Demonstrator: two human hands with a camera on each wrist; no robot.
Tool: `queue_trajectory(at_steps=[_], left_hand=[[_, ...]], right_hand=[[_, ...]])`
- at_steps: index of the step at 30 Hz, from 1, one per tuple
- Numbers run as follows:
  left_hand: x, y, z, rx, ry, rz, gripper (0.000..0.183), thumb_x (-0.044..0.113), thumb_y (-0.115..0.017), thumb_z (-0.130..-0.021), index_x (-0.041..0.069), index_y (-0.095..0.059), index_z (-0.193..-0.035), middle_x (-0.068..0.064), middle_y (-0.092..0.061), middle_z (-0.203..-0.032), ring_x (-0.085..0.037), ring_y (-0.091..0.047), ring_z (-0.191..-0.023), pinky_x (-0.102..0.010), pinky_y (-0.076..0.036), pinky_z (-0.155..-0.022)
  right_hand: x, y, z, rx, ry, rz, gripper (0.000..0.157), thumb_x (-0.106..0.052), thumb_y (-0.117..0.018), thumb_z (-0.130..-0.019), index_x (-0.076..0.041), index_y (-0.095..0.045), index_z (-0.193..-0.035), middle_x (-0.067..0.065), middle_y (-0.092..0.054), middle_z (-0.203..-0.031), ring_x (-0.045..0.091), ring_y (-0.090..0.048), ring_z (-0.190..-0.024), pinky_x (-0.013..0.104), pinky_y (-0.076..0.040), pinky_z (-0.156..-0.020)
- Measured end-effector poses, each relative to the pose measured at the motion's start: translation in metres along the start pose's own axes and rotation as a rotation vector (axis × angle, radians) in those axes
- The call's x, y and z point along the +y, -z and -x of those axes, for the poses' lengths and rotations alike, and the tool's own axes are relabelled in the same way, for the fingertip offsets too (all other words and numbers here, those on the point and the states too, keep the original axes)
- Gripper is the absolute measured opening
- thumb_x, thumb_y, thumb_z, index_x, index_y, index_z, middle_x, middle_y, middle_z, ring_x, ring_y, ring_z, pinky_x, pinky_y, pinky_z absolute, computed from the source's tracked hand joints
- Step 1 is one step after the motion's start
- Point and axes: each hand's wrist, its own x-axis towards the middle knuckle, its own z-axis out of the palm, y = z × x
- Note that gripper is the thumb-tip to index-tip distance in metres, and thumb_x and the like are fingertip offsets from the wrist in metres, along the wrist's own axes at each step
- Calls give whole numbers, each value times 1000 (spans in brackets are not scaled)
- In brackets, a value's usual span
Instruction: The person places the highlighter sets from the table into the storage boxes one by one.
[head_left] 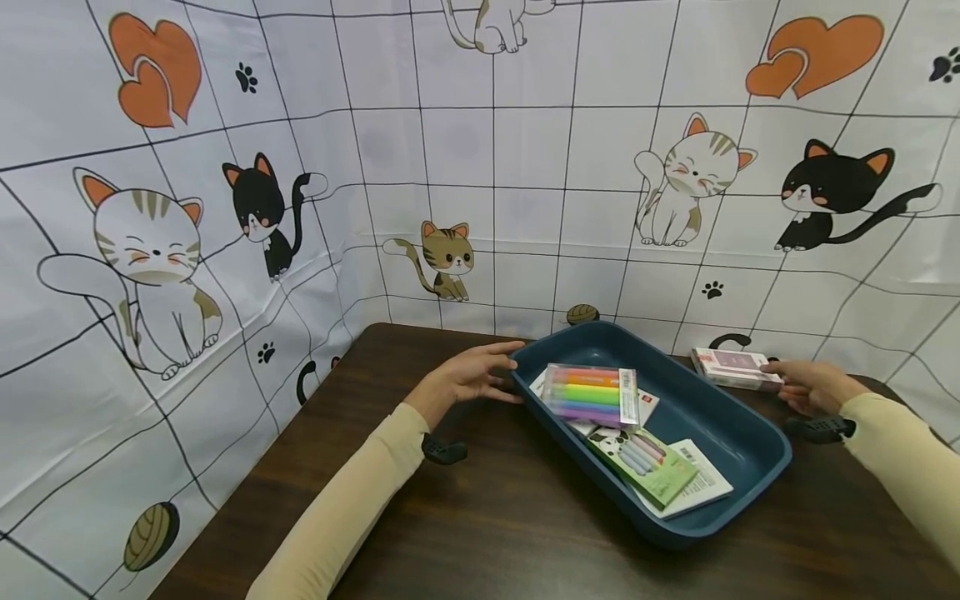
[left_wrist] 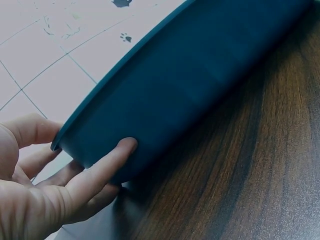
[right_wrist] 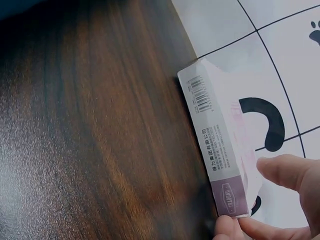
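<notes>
A dark blue plastic basin (head_left: 720, 433) stands on the brown table. My left hand (head_left: 471, 377) is at its far left corner. In the left wrist view the thumb (left_wrist: 107, 162) lies against the outer wall and another fingertip is at the rim. Toward the back right, my right hand (head_left: 813, 385) holds one end of a small white and purple box (head_left: 738, 368), thumb over the top and fingers at the end. The right wrist view shows the box (right_wrist: 212, 135) with a barcode and printed text on its side.
Inside the basin lie a clear case of rainbow-coloured markers (head_left: 591, 395), a green packet with a panda and pens printed on it (head_left: 648, 467), and white packets (head_left: 705, 479) partly under them. A white cat-print sheet (head_left: 525, 167) hangs along the table's back and left edges.
</notes>
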Motion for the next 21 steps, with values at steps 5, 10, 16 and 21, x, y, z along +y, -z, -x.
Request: queue_trajectory(at_steps=[5, 10, 16, 21], left_hand=[[-3, 2, 1, 5, -6, 1, 55, 2, -57, -103, 15, -45, -155, -19, -34, -153, -50, -34, -136, -64, -50, -92], [-4, 3, 1, 3, -3, -3, 55, 1, -56, -104, 15, -44, -156, -17, -34, -153, -50, -33, -137, -61, -54, -89], [-1, 1, 0, 1, -6, -20, 55, 2, -57, -103, 15, -45, -155, -17, -34, -153, -50, -34, -136, -60, -54, -88], [0, 1, -1, 4, -3, -15, 55, 2, -58, -103, 15, -46, -154, -17, -35, -153, -49, -35, -136, -61, -54, -89]], right_hand=[[-1, -5, -5, 40, -15, 24, 52, -29, -62, -101, 17, -40, -115, 2, -58, -62, 8, -61, -54, 22, -56, -59], [-3, -9, -13, 90, -48, 86, 74, -31, -67, -98, 20, -29, -134, 5, -54, -71, 11, -57, -60, 23, -56, -62], [1, -9, -22, 111, -23, 167, 83, -33, -68, -95, 21, -24, -139, 11, -52, -89, 18, -54, -74, 28, -55, -67], [1, -10, -25, 139, -28, 160, 82, -31, -67, -96, 20, -23, -142, 16, -49, -99, 22, -52, -80, 29, -52, -66]])
